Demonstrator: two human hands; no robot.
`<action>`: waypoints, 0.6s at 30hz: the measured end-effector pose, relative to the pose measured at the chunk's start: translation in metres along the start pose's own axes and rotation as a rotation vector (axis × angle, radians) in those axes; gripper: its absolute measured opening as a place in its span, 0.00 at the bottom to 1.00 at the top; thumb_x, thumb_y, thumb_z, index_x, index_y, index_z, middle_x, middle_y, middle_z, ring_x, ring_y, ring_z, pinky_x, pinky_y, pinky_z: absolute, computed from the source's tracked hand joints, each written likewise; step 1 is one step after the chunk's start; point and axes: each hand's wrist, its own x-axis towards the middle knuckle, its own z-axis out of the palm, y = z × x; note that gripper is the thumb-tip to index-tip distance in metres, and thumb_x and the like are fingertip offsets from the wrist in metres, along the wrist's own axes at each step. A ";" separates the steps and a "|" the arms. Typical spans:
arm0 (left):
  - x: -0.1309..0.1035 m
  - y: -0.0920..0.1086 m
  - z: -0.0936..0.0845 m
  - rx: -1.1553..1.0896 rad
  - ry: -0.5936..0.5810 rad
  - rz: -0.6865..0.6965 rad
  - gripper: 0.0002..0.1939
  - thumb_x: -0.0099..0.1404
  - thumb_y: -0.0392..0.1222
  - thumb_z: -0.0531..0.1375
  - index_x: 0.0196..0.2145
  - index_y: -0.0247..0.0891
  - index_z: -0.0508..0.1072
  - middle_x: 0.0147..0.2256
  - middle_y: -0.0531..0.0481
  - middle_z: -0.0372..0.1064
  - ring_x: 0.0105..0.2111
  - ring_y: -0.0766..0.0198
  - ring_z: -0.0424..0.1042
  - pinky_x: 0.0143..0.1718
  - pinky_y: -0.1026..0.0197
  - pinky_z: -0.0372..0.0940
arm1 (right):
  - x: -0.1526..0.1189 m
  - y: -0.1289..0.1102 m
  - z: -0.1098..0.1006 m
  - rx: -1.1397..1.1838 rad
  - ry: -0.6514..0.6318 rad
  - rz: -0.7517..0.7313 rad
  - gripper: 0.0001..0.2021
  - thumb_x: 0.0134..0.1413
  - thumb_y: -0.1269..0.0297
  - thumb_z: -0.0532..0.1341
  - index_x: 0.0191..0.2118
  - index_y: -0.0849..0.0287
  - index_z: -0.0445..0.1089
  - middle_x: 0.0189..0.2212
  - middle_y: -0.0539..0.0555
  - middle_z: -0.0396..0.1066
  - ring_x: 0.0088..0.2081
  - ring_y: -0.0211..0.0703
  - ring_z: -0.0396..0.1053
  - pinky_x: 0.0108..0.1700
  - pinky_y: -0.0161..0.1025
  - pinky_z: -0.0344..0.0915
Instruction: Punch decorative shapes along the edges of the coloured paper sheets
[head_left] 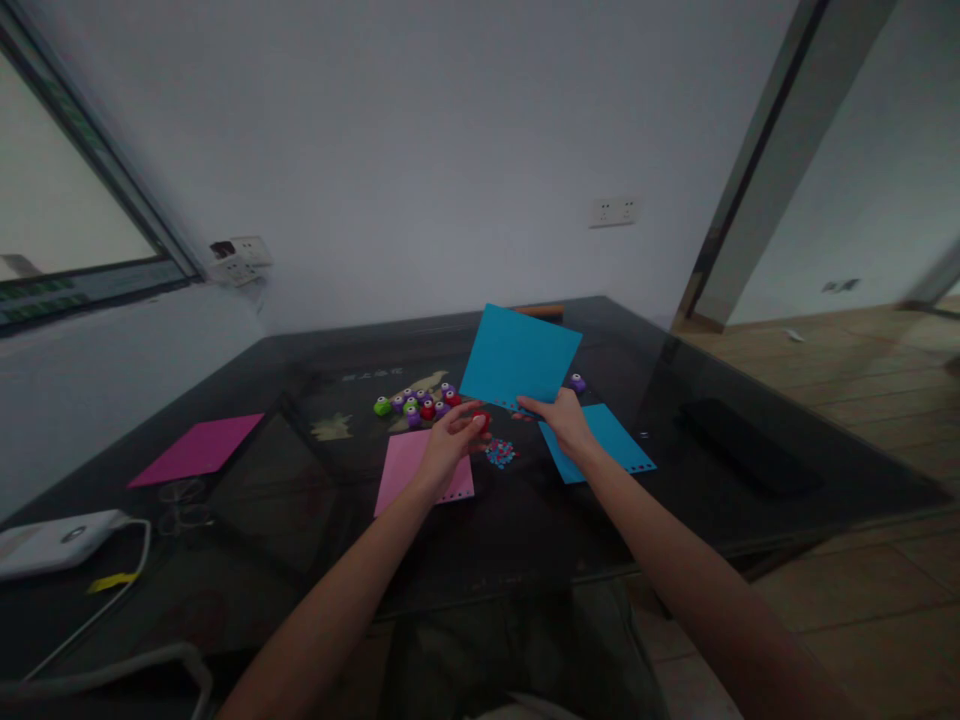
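Note:
My right hand (564,418) pinches a blue sheet of paper (521,355) by its lower edge and keeps it raised above the table. Small punched holes run along that edge. Closed around a small red craft punch (481,422), my left hand (452,440) is just left of the sheet's lower corner; its fingers partly cover the punch. Below and between the hands is a small pile of blue and red paper bits (500,454). A pink sheet (401,465) with holes along its near edge lies under my left forearm. Another blue sheet (604,440), also punched, lies beneath my right wrist.
Several purple, green and red punches (412,407) cluster behind my left hand, and one purple punch (577,383) sits apart. A magenta sheet (202,448) lies left on the dark table (300,540). A white device (64,540) with a cable is at far left, a black case (742,445) at right.

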 end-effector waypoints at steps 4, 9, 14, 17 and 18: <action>0.001 0.000 0.003 0.009 -0.004 0.002 0.20 0.50 0.44 0.67 0.40 0.35 0.72 0.35 0.44 0.71 0.30 0.65 0.71 0.33 0.61 0.67 | 0.002 0.003 0.000 0.003 -0.009 -0.024 0.20 0.29 0.58 0.71 0.33 0.62 0.71 0.30 0.59 0.75 0.26 0.48 0.73 0.29 0.42 0.70; 0.002 -0.001 0.005 -0.030 0.017 0.019 0.20 0.48 0.42 0.67 0.39 0.34 0.71 0.38 0.43 0.71 0.33 0.63 0.72 0.35 0.61 0.66 | 0.006 0.009 -0.001 -0.007 -0.009 -0.088 0.23 0.29 0.58 0.71 0.36 0.63 0.72 0.35 0.60 0.75 0.32 0.50 0.73 0.37 0.45 0.70; 0.002 -0.001 0.005 -0.041 0.045 0.017 0.22 0.47 0.40 0.68 0.41 0.34 0.69 0.38 0.43 0.71 0.35 0.61 0.72 0.34 0.62 0.65 | 0.007 0.009 -0.003 -0.068 0.002 -0.118 0.23 0.29 0.57 0.71 0.36 0.63 0.73 0.37 0.60 0.75 0.37 0.52 0.72 0.42 0.48 0.69; 0.002 -0.001 0.005 -0.038 0.042 0.022 0.22 0.47 0.40 0.68 0.41 0.35 0.69 0.38 0.43 0.71 0.36 0.60 0.72 0.35 0.62 0.65 | 0.008 0.009 -0.003 -0.048 -0.006 -0.125 0.23 0.29 0.58 0.71 0.37 0.62 0.72 0.37 0.60 0.75 0.37 0.52 0.73 0.42 0.48 0.69; 0.002 -0.002 0.005 -0.043 0.040 0.026 0.22 0.47 0.40 0.68 0.41 0.35 0.69 0.38 0.43 0.71 0.36 0.60 0.72 0.35 0.62 0.65 | 0.008 0.009 -0.003 -0.044 -0.010 -0.122 0.23 0.29 0.58 0.71 0.37 0.62 0.72 0.36 0.60 0.75 0.36 0.52 0.73 0.42 0.48 0.69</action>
